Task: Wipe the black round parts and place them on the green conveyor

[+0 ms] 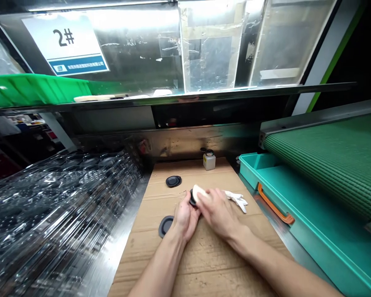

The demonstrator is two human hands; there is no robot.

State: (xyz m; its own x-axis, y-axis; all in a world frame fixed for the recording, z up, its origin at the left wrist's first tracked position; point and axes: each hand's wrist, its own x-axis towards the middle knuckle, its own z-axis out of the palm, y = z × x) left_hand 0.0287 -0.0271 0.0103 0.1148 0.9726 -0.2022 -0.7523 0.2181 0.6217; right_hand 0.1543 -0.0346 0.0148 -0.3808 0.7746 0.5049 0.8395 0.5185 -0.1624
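Observation:
My left hand [185, 216] is closed around a small dark round part [192, 199], most of which is hidden by fingers and cloth. In my right hand [218, 210] is a folded white cloth [199, 192], pressed against that part. One black round part [173, 181] lies on the cardboard beyond my left hand. Another dark ring-shaped part [165, 226] rests just left of my left wrist, partly covered by it. A white glove [237, 199] lies flat to the right of my right hand.
A small bottle with a black cap [209, 160] stands at the back of the cardboard sheet [204, 264]. Stacked clear plastic trays [55, 214] fill the left. To the right are a teal bin [315, 231] and a green conveyor belt [334, 152]. A shelf [222, 94] crosses above, holding a green crate [34, 90].

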